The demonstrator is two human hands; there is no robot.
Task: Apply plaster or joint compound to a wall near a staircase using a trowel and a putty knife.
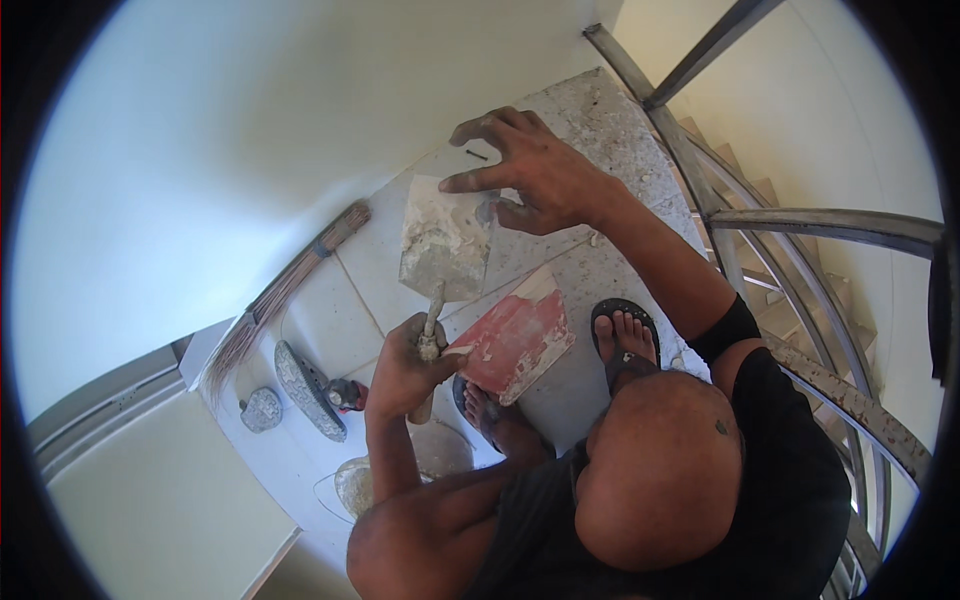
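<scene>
Two hands at work with a putty trowel on a stair landing

The right hand (530,175) is spread wide open, fingertips touching the grey trowel blade (445,240) just under it. The left hand (405,365) is closed tight round the trowel handle (432,335), with a red board (520,335) just beside it.

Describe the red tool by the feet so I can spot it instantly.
Start at the staircase railing on the right, then drop to the landing floor. Between the plaster-caked trowel and the sandalled foot lies a red float: flat, rectangular, the only red slab there.
</scene>
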